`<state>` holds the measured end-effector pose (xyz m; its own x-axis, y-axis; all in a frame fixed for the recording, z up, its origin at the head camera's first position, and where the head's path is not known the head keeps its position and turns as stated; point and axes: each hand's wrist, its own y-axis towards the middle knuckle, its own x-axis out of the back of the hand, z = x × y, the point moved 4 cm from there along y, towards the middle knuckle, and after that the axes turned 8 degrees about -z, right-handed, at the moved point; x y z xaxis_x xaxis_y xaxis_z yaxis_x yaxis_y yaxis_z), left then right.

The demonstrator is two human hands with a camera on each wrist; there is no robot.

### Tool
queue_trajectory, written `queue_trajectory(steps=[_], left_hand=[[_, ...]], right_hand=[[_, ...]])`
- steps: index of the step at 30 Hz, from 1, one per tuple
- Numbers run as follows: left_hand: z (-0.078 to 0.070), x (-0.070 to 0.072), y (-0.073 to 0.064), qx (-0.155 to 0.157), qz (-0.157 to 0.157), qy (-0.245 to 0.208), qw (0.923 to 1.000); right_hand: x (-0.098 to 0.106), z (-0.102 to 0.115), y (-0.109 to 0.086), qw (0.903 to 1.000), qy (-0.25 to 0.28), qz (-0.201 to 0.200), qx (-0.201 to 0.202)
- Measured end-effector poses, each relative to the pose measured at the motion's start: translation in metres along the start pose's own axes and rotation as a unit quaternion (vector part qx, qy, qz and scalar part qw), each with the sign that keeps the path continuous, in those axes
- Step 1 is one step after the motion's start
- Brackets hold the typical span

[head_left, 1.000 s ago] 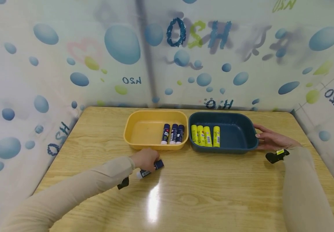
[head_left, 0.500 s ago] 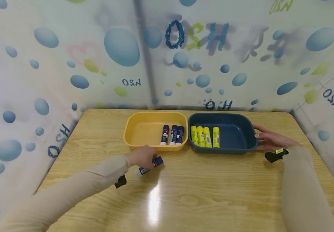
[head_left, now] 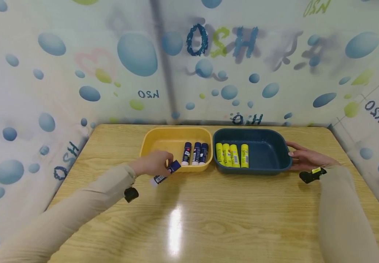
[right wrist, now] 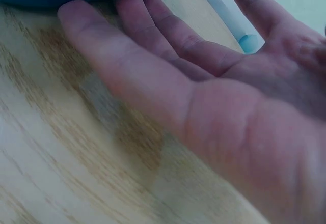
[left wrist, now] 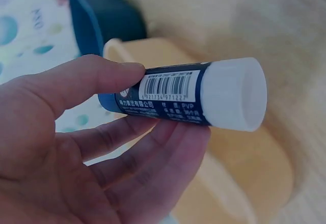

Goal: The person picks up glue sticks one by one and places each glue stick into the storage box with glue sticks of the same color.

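My left hand (head_left: 154, 163) pinches a dark blue glue stick (head_left: 161, 178) between thumb and fingers, raised off the table by the front rim of the yellow bin (head_left: 194, 168). In the left wrist view the glue stick (left wrist: 168, 95) shows a barcode label and a white end. Three dark blue glue sticks (head_left: 196, 153) lie side by side at the right of the yellow bin. My right hand (head_left: 309, 157) touches the right end of the dark teal bin (head_left: 269, 170) with extended fingers. Several yellow glue sticks (head_left: 234, 156) lie in that bin's left half.
Both bins stand side by side near the back of the wooden table (head_left: 235, 219). Behind it rises a wall covering (head_left: 189, 87) with blue and green spots; similar panels flank both sides.
My left hand has lifted the dark blue glue stick off the table and carried it up toward the yellow bin's front rim. The right hand has stayed at the teal bin.
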<state>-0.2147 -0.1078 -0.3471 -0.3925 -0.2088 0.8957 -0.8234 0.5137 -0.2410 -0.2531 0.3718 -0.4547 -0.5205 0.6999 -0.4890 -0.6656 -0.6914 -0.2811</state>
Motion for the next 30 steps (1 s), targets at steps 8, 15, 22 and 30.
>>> queue_trajectory(steps=[8, 15, 22, 30], left_hand=[[0.004, 0.029, 0.003, 0.039, -0.016, -0.051, 0.9978], [0.009, 0.039, 0.011, 0.076, -0.026, -0.062, 0.9948], [0.022, 0.037, 0.018, 0.112, -0.021, -0.109, 0.9875], [0.033, 0.041, 0.036, 0.143, -0.038, -0.151, 0.9773]], right_hand=[[-0.001, 0.000, -0.001, 0.9994, -0.028, -0.017, 0.012], [-0.001, -0.001, -0.002, 0.9969, -0.057, -0.049, 0.020], [-0.004, -0.004, -0.003, 0.9903, -0.078, -0.113, 0.022], [-0.004, -0.005, -0.004, 0.9889, -0.060, -0.133, 0.027]])
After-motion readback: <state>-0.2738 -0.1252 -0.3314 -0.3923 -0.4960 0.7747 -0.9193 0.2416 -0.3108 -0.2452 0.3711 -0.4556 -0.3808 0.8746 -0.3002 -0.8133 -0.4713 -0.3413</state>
